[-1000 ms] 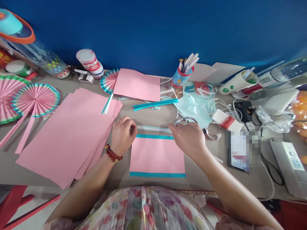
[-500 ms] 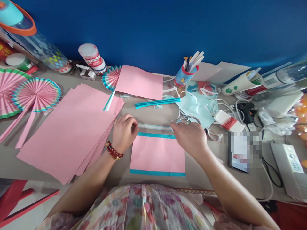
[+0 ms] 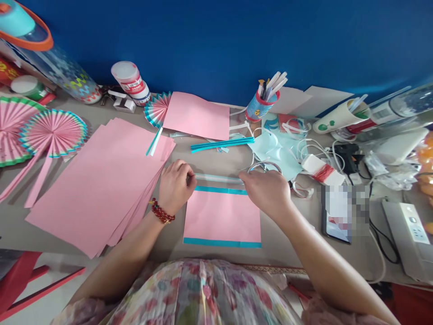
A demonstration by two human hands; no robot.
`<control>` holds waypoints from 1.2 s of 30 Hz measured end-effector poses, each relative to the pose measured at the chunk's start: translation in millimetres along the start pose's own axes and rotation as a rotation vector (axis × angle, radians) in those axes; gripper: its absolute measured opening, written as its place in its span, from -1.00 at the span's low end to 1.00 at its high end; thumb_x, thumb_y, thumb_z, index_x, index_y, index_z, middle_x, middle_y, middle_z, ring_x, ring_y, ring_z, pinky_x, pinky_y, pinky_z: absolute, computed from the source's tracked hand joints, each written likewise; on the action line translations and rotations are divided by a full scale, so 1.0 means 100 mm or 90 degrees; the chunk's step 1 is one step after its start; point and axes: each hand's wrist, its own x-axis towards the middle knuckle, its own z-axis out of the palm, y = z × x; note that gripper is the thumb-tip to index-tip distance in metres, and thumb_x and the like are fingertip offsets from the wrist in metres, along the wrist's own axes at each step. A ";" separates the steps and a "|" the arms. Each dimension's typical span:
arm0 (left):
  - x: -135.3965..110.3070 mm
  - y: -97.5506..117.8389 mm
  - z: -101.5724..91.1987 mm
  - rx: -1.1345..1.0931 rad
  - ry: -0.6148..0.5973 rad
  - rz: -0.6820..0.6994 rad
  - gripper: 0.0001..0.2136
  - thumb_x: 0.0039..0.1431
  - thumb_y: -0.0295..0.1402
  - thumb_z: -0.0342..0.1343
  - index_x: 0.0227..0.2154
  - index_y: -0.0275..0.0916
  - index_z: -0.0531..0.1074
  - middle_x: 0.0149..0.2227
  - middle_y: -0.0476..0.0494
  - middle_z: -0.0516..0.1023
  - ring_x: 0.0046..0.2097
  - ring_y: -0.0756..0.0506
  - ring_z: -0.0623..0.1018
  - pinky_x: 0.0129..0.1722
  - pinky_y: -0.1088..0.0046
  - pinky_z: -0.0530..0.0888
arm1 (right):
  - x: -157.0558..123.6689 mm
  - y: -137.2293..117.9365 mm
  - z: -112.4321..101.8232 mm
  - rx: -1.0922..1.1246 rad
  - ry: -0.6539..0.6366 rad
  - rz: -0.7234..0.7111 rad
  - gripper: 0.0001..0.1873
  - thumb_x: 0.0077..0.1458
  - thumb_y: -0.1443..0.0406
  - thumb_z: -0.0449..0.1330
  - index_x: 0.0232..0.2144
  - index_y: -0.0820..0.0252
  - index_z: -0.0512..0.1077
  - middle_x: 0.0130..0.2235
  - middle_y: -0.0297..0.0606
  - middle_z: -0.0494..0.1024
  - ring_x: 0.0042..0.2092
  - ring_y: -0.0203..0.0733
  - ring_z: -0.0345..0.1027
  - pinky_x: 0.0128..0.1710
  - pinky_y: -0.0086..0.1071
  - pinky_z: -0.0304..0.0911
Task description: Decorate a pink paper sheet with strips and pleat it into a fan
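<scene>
A small pink sheet [image 3: 221, 216] with teal bands along its far and near edges lies flat in front of me. Just beyond its far edge a thin pale strip [image 3: 218, 178] is stretched between my two hands. My left hand [image 3: 176, 185], with a red bead bracelet at the wrist, pinches the strip's left end. My right hand [image 3: 267, 192] pinches the right end, and a roll of clear tape [image 3: 265, 167] sits right behind its knuckles.
A stack of large pink sheets [image 3: 98, 185] lies left of my hands, with pink pleated fans [image 3: 50, 133] further left. Behind are teal strips [image 3: 221, 144], a pen cup [image 3: 262, 106], a glue bottle [image 3: 130, 83], a phone [image 3: 340, 212], cables and a power strip [image 3: 406, 232].
Both hands have stayed pinched on the strip's ends; the right hand has edged slightly left and away from me. The view has shifted a little.
</scene>
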 end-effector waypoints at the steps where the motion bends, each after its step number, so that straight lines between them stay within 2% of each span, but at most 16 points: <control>1: 0.00 0.00 0.00 0.000 0.006 -0.003 -0.91 0.11 -0.45 0.09 -0.41 -0.17 0.27 -0.28 -0.11 0.44 -0.21 -0.17 0.47 -0.19 0.26 0.39 | 0.00 0.00 0.00 0.001 0.002 -0.001 -0.66 0.18 0.46 -0.03 -0.23 0.24 0.54 -0.44 -0.06 0.52 -0.37 -0.01 0.42 -0.40 -0.30 -0.02; 5: 0.01 -0.05 0.01 -0.018 0.025 -0.008 -0.85 0.07 -0.47 0.10 -0.40 -0.16 0.21 -0.31 -0.11 0.39 -0.24 -0.16 0.46 -0.25 0.29 0.41 | 0.00 0.01 0.03 0.013 0.014 0.000 -0.67 0.17 0.45 -0.03 -0.23 0.23 0.53 -0.43 -0.06 0.53 -0.36 0.02 0.43 -0.40 -0.29 -0.03; 9: 0.01 -0.06 -0.06 -0.086 0.051 -0.032 -0.84 0.09 -0.54 0.02 -0.29 -0.17 0.26 -0.24 -0.12 0.41 -0.30 -0.09 0.49 -0.31 0.36 0.45 | -0.02 0.01 0.03 0.029 0.025 -0.003 -0.65 0.14 0.48 -0.03 -0.23 0.21 0.54 -0.41 -0.05 0.55 -0.36 0.02 0.45 -0.39 -0.28 0.00; 12: -0.01 0.11 -0.16 -0.113 0.079 0.026 -0.78 0.18 -0.54 -0.03 -0.13 -0.19 0.31 -0.08 -0.19 0.46 -0.12 -0.11 0.53 -0.12 0.31 0.49 | -0.03 0.00 -0.02 0.052 0.026 -0.006 -0.63 0.11 0.51 -0.02 -0.21 0.21 0.54 -0.40 -0.01 0.58 -0.33 0.06 0.46 -0.37 -0.26 0.03; 13: -0.01 0.20 -0.18 -0.109 0.066 0.078 -0.75 0.21 -0.53 -0.05 -0.09 -0.18 0.33 -0.02 -0.19 0.47 0.01 -0.14 0.50 0.02 0.26 0.46 | -0.03 0.00 -0.03 0.059 0.025 -0.004 -0.63 0.10 0.51 -0.02 -0.20 0.22 0.54 -0.40 0.01 0.58 -0.32 0.07 0.46 -0.37 -0.26 0.03; 14: -0.03 0.29 -0.17 -0.105 0.020 0.136 -0.72 0.24 -0.52 -0.07 -0.03 -0.16 0.35 0.05 -0.19 0.46 0.10 -0.15 0.46 0.10 0.23 0.42 | -0.04 0.00 -0.05 0.064 0.024 -0.002 -0.63 0.10 0.51 -0.02 -0.20 0.23 0.53 -0.40 0.02 0.58 -0.30 0.08 0.47 -0.36 -0.26 0.03; 17: -0.07 0.50 -0.04 -0.057 -0.153 0.329 -0.63 0.33 -0.41 -0.11 0.17 -0.17 0.27 0.23 -0.21 0.36 0.24 -0.17 0.36 0.25 0.17 0.30 | -0.05 0.01 -0.07 0.071 0.036 -0.006 -0.67 0.17 0.44 -0.02 -0.19 0.21 0.52 -0.35 0.01 0.60 -0.29 0.07 0.49 -0.36 -0.27 0.04; 19: -0.09 0.53 0.11 0.000 -0.203 0.366 -0.55 0.37 -0.26 -0.11 0.27 -0.24 0.16 0.31 -0.26 0.24 0.34 -0.19 0.22 0.33 0.15 0.16 | -0.05 0.02 -0.05 0.068 0.053 -0.018 -0.69 0.19 0.41 -0.02 -0.19 0.19 0.51 -0.33 -0.03 0.61 -0.29 0.05 0.50 -0.36 -0.28 0.05; 21: -0.10 0.49 0.23 0.031 -0.243 0.422 -0.32 0.31 -0.01 -0.07 0.35 -0.31 -0.02 0.39 -0.30 0.04 0.40 -0.22 0.04 0.38 0.12 0.01 | -0.05 0.03 -0.02 0.062 0.069 -0.029 -0.70 0.18 0.43 -0.01 -0.21 0.18 0.51 -0.33 -0.08 0.61 -0.28 0.04 0.51 -0.35 -0.28 0.06; 23: -0.10 0.42 0.31 0.048 -0.255 0.445 -0.17 0.25 0.14 -0.10 0.38 -0.32 -0.16 0.41 -0.30 -0.06 0.42 -0.22 -0.03 0.39 0.11 -0.08 | -0.05 0.04 0.02 0.055 0.075 -0.031 -0.71 0.17 0.44 0.00 -0.21 0.17 0.49 -0.33 -0.10 0.62 -0.28 0.03 0.51 -0.35 -0.29 0.06; 25: -0.11 0.38 0.33 0.057 -0.254 0.447 -0.13 0.24 0.18 -0.13 0.39 -0.32 -0.22 0.42 -0.29 -0.09 0.43 -0.21 -0.06 0.38 0.11 -0.12 | -0.06 0.06 0.05 0.050 0.074 -0.022 -0.72 0.19 0.42 -0.01 -0.18 0.17 0.48 -0.33 -0.10 0.62 -0.29 0.01 0.51 -0.34 -0.30 0.07; 30: -0.12 0.37 0.33 0.053 -0.246 0.458 -0.13 0.24 0.18 -0.15 0.39 -0.32 -0.24 0.42 -0.27 -0.10 0.42 -0.22 -0.05 0.38 0.11 -0.13 | -0.12 0.17 0.08 0.025 0.064 -0.022 -0.75 0.27 0.31 -0.01 -0.11 0.23 0.43 -0.28 -0.09 0.63 -0.24 -0.02 0.52 -0.29 -0.31 0.09; 36: -0.12 0.38 0.34 0.064 -0.236 0.452 -0.17 0.26 0.16 -0.14 0.39 -0.31 -0.19 0.42 -0.26 -0.08 0.42 -0.22 -0.04 0.38 0.14 -0.14 | -0.19 0.27 0.12 0.008 0.066 -0.019 -0.76 0.30 0.23 0.01 -0.11 0.14 0.42 -0.29 -0.18 0.65 -0.25 -0.07 0.53 -0.28 -0.33 0.07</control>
